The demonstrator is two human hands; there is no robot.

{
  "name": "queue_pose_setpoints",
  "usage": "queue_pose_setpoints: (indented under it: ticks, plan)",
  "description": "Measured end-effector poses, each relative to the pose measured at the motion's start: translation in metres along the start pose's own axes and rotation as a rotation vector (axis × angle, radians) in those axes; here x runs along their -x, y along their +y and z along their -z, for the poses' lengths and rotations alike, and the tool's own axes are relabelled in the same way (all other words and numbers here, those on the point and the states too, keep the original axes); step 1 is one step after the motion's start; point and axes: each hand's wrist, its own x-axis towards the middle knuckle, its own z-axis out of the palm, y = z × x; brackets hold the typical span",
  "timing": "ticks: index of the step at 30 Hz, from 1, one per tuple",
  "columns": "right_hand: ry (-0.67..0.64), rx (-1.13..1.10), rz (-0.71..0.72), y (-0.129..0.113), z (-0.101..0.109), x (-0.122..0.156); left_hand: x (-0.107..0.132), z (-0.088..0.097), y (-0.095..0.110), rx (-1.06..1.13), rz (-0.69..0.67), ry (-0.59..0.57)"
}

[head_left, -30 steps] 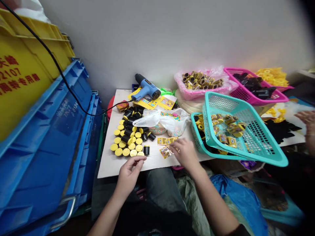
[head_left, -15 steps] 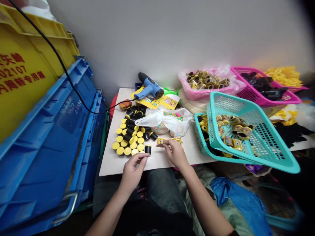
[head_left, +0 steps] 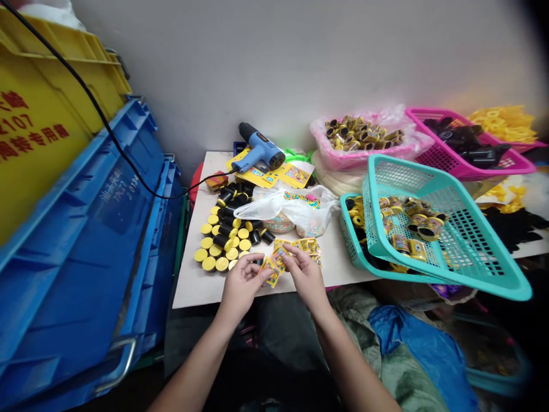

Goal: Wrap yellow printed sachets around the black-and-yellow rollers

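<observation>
While both hands meet over the counter (head_left: 193, 289) edge, they pinch one yellow printed sleeve (head_left: 273, 269).
The left hand (head_left: 240, 284) and right hand (head_left: 307, 278) have their fingers clamped on its opposite ends; loose sleeves (head_left: 307, 246) lie just beyond the right fingers, yellow-capped tubes (head_left: 221, 240) just beyond the left fingers.

Glossy printed film label (head_left: 274, 269) — matt white board (head_left: 201, 286) — plastic mesh basket (head_left: 446, 240).
</observation>
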Motion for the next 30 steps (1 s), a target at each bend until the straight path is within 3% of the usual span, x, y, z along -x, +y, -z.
queue_pose_setpoints:
  ticks: [2, 5, 8, 11, 14, 18, 21, 23, 25, 28, 30]
  plan:
    - [0.101, -0.020, 0.010, 0.000, 0.004, -0.004, -0.007, -0.004, -0.001, -0.088, -0.059, 0.044]
    - [0.187, -0.231, -0.075, -0.004, 0.004, -0.004, -0.018, -0.015, 0.003, -0.234, -0.253, 0.140]
    - [0.198, -0.473, -0.141, -0.006, -0.007, 0.006, -0.021, -0.025, 0.007, -0.199, -0.335, 0.089]
    - [0.154, -0.591, -0.173, -0.002, -0.021, 0.017, -0.017, -0.027, 0.008, -0.060, -0.184, -0.035]
    - [0.057, -0.614, -0.206, 0.002, -0.027, 0.021, -0.012, -0.017, 0.009, -0.007, -0.042, -0.086]
    - [-0.099, -0.546, -0.182, 0.003, -0.028, 0.022, -0.004, 0.001, 0.012, -0.016, 0.023, -0.145]
    - [-0.109, -0.505, -0.158, 0.008, -0.034, 0.024, 0.002, 0.011, 0.006, 0.066, 0.059, -0.108]
    - [-0.112, -0.407, -0.108, 0.012, -0.037, 0.019, 0.005, 0.017, -0.001, 0.108, 0.094, -0.034]
    - [-0.081, -0.147, 0.010, 0.015, -0.039, 0.004, 0.006, 0.024, -0.009, 0.128, 0.105, 0.039]
    - [-0.004, 0.536, 0.241, 0.015, -0.038, -0.032, 0.008, 0.036, -0.014, 0.150, 0.098, 0.108]
    - [-0.031, 0.928, 0.322, 0.013, -0.040, -0.055, 0.009, 0.041, -0.014, 0.150, 0.077, 0.134]
